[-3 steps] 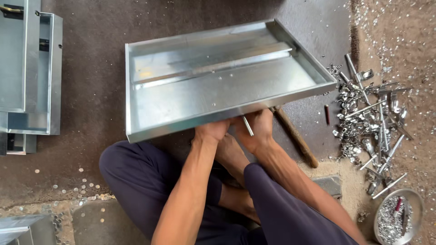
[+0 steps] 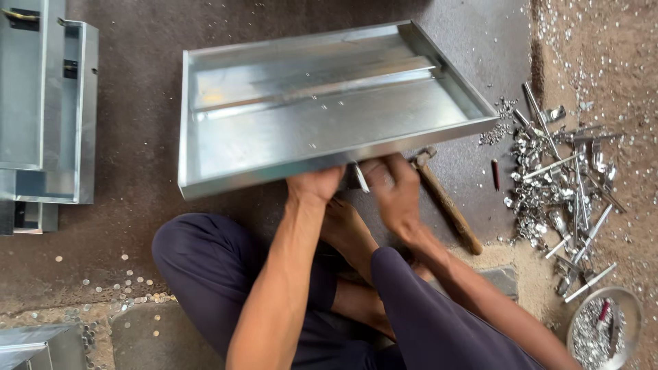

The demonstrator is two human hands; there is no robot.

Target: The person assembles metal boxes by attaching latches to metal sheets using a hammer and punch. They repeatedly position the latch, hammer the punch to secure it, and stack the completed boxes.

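Setting: dark, worn floor (image 2: pixel 137 226) seen from above, sandy at the right edge; a person sits on it with knees bent, in dark blue trousers.
Near left: small round metal discs (image 2: pixel 130 284) lie scattered on the ground beside the knee; the corner of another metal piece (image 2: pixel 34 346) shows at the bottom left.
Near right: round metal bowl (image 2: pixel 606 329) holding small silvery bits.
Left hand (image 2: pixel 314 185): fingers curled over the near rim of the tray, gripping it just left of the rim's middle.
Right hand (image 2: pixel 394 188): at the same rim, just beside the left; fingers bent around the edge. A thin metal pin (image 2: pixel 360 178) shows between the two hands; I cannot tell which hand holds it.
Hammer (image 2: pixel 445 202): wooden handle lies on the floor just right of the right hand, its head tucked under the tray's near edge.
Tray (image 2: pixel 274 147): shallow rectangular galvanised sheet-metal tray, open side up, straight ahead of the person, near edge raised by the hands.
Right side: heap of shiny scrap strips and offcuts (image 2: pixel 555 178), with a small red stick (image 2: pixel 495 175) beside it.
Far left: stacked sheet-metal channels (image 2: pixel 48 103), well apart from the tray.
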